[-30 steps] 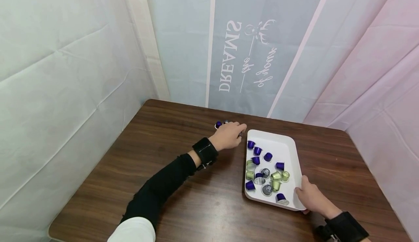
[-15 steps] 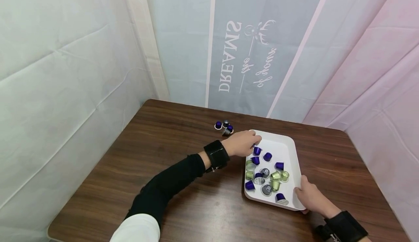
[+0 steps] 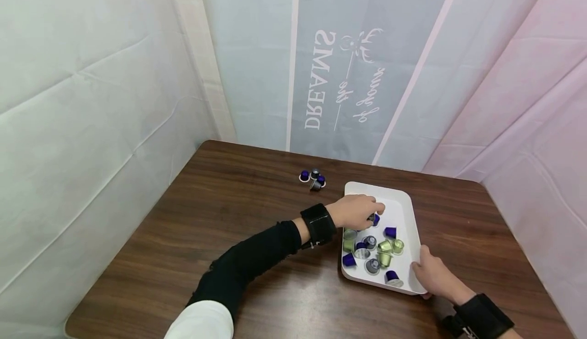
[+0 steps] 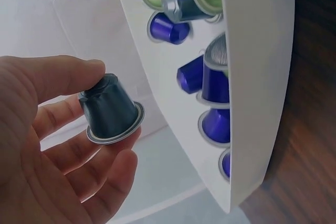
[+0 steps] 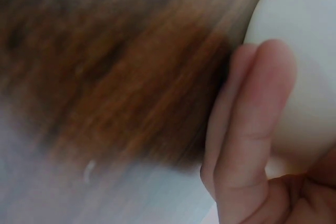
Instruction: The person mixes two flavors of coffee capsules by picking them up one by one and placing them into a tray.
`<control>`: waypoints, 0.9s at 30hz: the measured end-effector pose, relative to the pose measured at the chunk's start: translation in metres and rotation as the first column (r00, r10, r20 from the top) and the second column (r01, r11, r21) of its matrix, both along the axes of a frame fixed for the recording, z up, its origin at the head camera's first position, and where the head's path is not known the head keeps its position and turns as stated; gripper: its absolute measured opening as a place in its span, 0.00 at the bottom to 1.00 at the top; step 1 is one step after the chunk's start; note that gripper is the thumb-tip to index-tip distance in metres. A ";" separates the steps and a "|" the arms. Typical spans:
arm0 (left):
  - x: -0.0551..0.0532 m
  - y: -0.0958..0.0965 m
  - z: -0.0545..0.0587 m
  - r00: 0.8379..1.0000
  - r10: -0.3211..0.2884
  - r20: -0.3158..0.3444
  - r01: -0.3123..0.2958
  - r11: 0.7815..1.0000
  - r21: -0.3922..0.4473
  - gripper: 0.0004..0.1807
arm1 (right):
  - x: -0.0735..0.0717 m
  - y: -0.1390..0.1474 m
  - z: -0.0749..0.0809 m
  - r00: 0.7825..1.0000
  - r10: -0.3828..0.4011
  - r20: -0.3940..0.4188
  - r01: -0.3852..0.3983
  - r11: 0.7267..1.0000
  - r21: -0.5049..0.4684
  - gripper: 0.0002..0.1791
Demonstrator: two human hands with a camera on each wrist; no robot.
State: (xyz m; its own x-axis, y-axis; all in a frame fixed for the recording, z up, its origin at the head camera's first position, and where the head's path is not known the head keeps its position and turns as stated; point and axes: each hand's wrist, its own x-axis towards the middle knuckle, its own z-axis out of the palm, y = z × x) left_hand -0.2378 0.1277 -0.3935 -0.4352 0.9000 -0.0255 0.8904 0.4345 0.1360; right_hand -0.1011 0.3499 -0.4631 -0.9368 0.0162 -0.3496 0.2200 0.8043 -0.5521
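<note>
My left hand (image 3: 355, 211) is over the upper left part of a white tray (image 3: 405, 211). Between thumb and fingers it pinches a dark grey-blue coffee capsule (image 4: 111, 109), its rim facing down and outward in the left wrist view. In the tray lie purple capsules (image 3: 390, 232), light green capsules (image 3: 384, 260) and grey capsules (image 3: 372, 265), tipped at various angles. The left hand hides some of them. At the tray's near right corner, my right hand (image 3: 435, 275) grips the wall, with fingers (image 5: 252, 124) against its outside.
A small cluster of purple capsules (image 3: 304, 176) and dark capsules (image 3: 315, 186) sits on the brown wooden table (image 3: 229, 216), beyond and left of the tray. Printed fabric (image 3: 257, 74) hangs behind the table's far edge, with pale cloth (image 3: 91, 125) at the left.
The left hand has travelled right and nearer, from beside the table cluster to over the tray, carrying the dark coffee capsule. The right hand and tray have stayed nearly still.
</note>
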 end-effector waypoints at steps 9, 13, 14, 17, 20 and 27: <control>0.001 0.012 -0.008 0.999 -0.004 0.040 0.004 1.000 0.006 0.19 | 0.002 0.001 -0.001 1.000 0.003 -0.022 -0.003 1.000 -0.005 0.16; -0.001 0.013 -0.008 0.999 0.001 0.051 -0.002 1.000 0.018 0.18 | 0.002 0.001 0.000 0.999 0.003 -0.038 -0.004 1.000 -0.011 0.16; -0.002 0.012 -0.008 0.999 0.008 0.051 -0.009 1.000 0.023 0.18 | 0.001 0.001 0.000 0.999 0.003 -0.039 -0.004 1.000 -0.010 0.16; -0.009 0.008 -0.006 0.998 0.053 0.035 -0.054 0.998 0.028 0.17 | 0.001 0.001 0.001 0.999 0.003 -0.035 -0.004 1.000 -0.008 0.16; -0.023 -0.003 -0.005 0.991 0.132 0.009 -0.132 0.990 0.058 0.15 | 0.001 0.002 0.000 1.000 -0.001 -0.029 0.001 1.000 -0.012 0.16; -0.062 -0.048 -0.016 0.930 0.363 -0.060 -0.360 0.931 0.056 0.14 | 0.001 0.001 0.000 1.000 -0.002 -0.024 0.002 1.000 -0.009 0.18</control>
State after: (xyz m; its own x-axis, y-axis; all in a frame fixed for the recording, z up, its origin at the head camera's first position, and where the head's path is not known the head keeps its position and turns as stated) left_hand -0.2994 0.0798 -0.4094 -0.7307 0.6807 0.0511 0.6817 0.7238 0.1066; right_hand -0.0998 0.3508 -0.4634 -0.9450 0.0151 -0.3268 0.2079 0.7991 -0.5641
